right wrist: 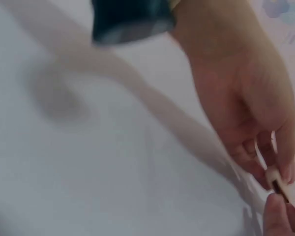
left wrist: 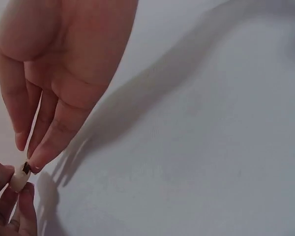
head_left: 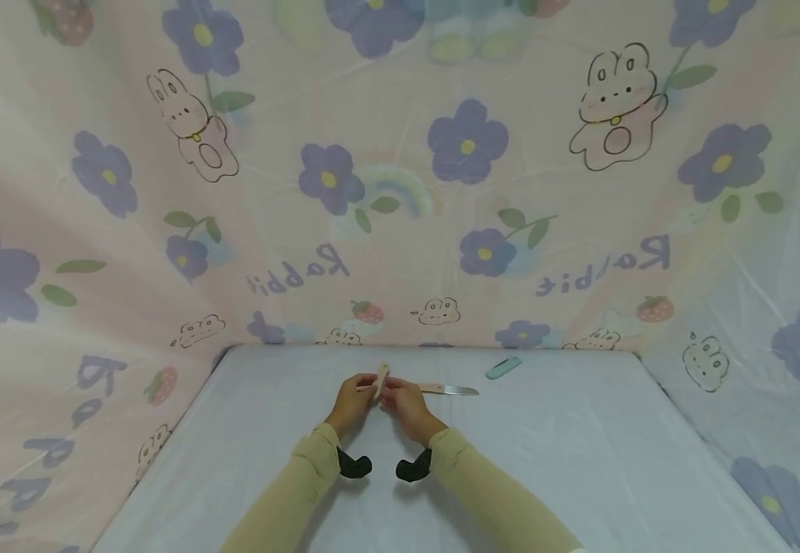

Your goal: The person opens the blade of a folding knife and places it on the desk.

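Between the two hands a pale beige slotted handle (head_left: 382,376) stands tilted, with a dark slot along it; it looks like a folded knife. My right hand (head_left: 406,405) pinches it between thumb and fingers. At its slotted side, my left hand (head_left: 353,399) has its fingertips on the piece. In the left wrist view the beige end (left wrist: 19,182) shows between the fingertips of both hands. Just right of the right hand lies a knife (head_left: 449,389) with a pale handle and silver blade, pointing right.
A teal slotted handle (head_left: 503,368) lies farther back on the right of the white table (head_left: 565,461). Printed curtains with rabbits and flowers (head_left: 400,253) enclose the table at the back and sides. Dark wrist mounts (head_left: 415,466) hang inward from the sleeves.
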The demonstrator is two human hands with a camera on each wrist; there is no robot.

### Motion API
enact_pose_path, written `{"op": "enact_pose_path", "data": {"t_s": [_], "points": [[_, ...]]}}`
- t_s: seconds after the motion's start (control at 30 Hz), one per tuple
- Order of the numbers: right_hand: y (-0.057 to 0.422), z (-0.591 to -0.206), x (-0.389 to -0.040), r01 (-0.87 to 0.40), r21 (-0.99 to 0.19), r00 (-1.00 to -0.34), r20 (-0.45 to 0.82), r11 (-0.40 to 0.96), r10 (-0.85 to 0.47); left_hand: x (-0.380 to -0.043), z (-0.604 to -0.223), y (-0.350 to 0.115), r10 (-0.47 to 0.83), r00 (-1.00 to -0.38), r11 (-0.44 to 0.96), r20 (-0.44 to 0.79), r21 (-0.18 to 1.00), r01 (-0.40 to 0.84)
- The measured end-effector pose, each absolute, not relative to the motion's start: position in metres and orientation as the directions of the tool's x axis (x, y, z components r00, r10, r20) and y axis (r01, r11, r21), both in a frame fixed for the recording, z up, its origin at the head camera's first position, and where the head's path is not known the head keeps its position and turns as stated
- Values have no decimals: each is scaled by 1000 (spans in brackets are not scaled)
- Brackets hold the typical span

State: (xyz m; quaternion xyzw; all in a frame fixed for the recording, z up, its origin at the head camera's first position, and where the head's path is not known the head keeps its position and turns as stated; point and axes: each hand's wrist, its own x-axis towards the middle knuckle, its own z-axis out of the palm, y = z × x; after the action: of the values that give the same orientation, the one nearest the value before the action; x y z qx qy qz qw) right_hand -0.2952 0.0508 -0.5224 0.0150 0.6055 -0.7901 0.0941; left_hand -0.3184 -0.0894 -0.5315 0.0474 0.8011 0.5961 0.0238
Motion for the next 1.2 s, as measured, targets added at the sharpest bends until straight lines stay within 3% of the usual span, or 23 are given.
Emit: {"op": "enact_pose_path", "data": {"t_s": [0.1,0.37,0.6,0.83,1.07,1.2], "points": [[53,-524,-293,118,-976,-992,-107,-184,-68,-314,-528,-87,96,-995,265,31,963,55],[56,-528,-291,26,-999,-997,-22,47,72,-303,-522,-77,107,-982,382,154,906,184],[58,-528,-288,-86,-989,-987,101,120,123,-298,-525,-75,193,-903,470,385,771,429],[70,-515,-281,-178,-977,-982,185,117,48,-293,-516,-75,176,-878,465,445,749,473],[84,-482,-262,-233,-972,-971,233,-19,-56,-289,-508,-73,185,-863,408,470,762,503],[92,-482,-259,-216,-975,-973,219,-57,-69,-282,-500,-69,195,-851,367,487,769,524]]}}
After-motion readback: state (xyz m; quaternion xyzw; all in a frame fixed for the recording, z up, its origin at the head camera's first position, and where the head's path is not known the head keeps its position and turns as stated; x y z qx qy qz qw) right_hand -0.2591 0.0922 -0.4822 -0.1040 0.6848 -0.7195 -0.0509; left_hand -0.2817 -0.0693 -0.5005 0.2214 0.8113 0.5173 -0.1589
